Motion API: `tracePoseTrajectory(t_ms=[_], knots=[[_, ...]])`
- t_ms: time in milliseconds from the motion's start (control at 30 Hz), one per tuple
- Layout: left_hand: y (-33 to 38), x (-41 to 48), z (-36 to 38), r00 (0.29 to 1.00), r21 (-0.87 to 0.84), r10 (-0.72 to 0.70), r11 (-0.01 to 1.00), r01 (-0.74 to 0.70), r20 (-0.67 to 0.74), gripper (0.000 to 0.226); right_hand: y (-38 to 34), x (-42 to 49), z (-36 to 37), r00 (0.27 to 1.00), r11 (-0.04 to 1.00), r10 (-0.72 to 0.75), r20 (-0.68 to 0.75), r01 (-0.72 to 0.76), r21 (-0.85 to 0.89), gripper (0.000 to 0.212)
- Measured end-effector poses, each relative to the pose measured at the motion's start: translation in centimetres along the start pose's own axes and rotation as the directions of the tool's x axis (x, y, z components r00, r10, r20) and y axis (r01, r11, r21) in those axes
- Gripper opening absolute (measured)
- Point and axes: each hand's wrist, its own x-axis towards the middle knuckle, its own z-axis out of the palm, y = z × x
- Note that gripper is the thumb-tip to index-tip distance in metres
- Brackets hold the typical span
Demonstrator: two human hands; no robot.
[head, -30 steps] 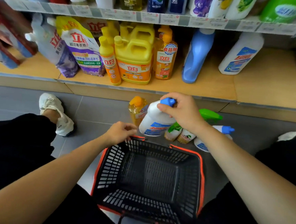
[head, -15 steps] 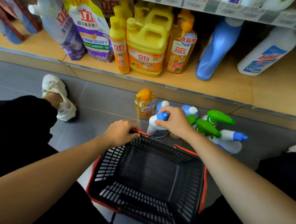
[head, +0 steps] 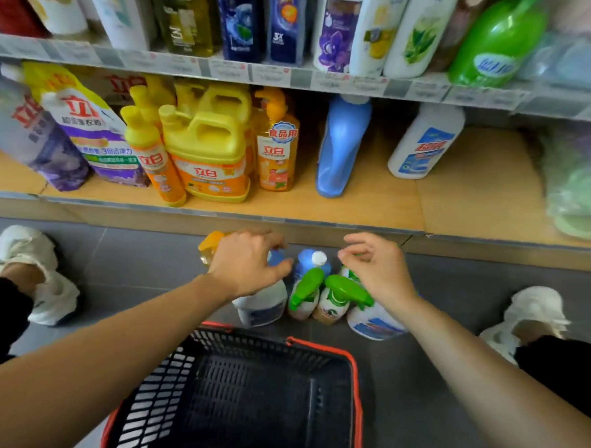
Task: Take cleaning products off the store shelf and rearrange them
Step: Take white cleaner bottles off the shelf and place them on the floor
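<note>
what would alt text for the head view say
Two bare hands reach down to a cluster of bottles on the floor before a low shelf: the left hand covers the top of a white bottle, the right hand hovers, fingers loosely curled, over green sprayers. A black basket sits nearer the camera; yellow jugs stand on the shelf.

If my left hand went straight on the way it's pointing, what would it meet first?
Likely the blue cap of the white bottle under your left hand; contact is unclear.
</note>
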Motion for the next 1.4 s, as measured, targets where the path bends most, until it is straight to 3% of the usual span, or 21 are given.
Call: tracePoseTrajectory(t_ms=[133, 233, 367, 533, 733, 833, 933, 1067, 1233, 1400], knots=[[1.0, 3.9, 3.8, 0.961, 0.008, -0.118, 0.993, 0.12, 0.249, 0.069, 0.4, 6.0, -4.4, 0.985, 1.0, 0.005, -0.173, -0.01, -0.026, 0.031], [1.8, 6.7, 5.9, 0.915, -0.037, -0.125, 0.988, 0.15, 0.384, 0.091, 1.6, 11.8, -7.4, 0.952, 0.997, 0.076, -0.295, -0.077, 0.008, 0.042], [2.8, 10.4, 7.6, 0.922, -0.039, -0.048, 0.997, 0.069, 0.383, 0.1, 4.2, 18.1, -10.3, 0.915, 0.987, 0.152, -0.373, -0.122, 0.103, 0.057], [2.8, 14.1, 10.4, 0.898, 0.111, -0.038, 0.994, -0.012, 0.438, 0.098, 7.8, 23.9, -12.4, 0.92, 0.971, 0.17, -0.352, -0.096, 0.219, 0.081], [1.7, 14.1, 13.0, 0.965, 0.218, -0.028, 0.975, -0.031, 0.262, 0.09, 9.3, 28.6, -13.1, 0.905, 0.934, 0.143, -0.401, 0.011, 0.358, 0.066], [2.2, 13.9, 13.4, 0.984, 0.186, -0.048, 0.983, 0.015, 0.172, 0.085, 10.0, 28.8, -11.9, 0.867, 0.917, 0.162, -0.471, 0.045, 0.397, 0.072], [2.7, 13.8, 13.7, 0.989, 0.158, -0.062, 0.987, 0.04, 0.137, 0.082, 10.6, 27.7, -10.4, 0.808, 0.96, 0.152, -0.569, 0.016, 0.279, 0.087], [2.6, 13.8, 13.5, 0.985, 0.15, -0.071, 0.988, 0.047, 0.16, 0.082, 9.8, 26.8, -8.7, 0.83, 0.965, 0.06, -0.555, 0.093, 0.244, 0.075], [2.7, 13.9, 13.1, 0.975, 0.171, -0.066, 0.985, 0.03, 0.211, 0.077, 9.1, 25.6, -7.4, 0.825, 0.948, 0.054, -0.562, 0.136, 0.289, 0.071], [2.2, 14.1, 12.3, 0.934, 0.17, -0.044, 0.985, -0.018, 0.354, 0.085, 9.6, 22.3, -7.0, 0.867, 0.953, -0.013, -0.498, 0.161, 0.255, 0.071]])
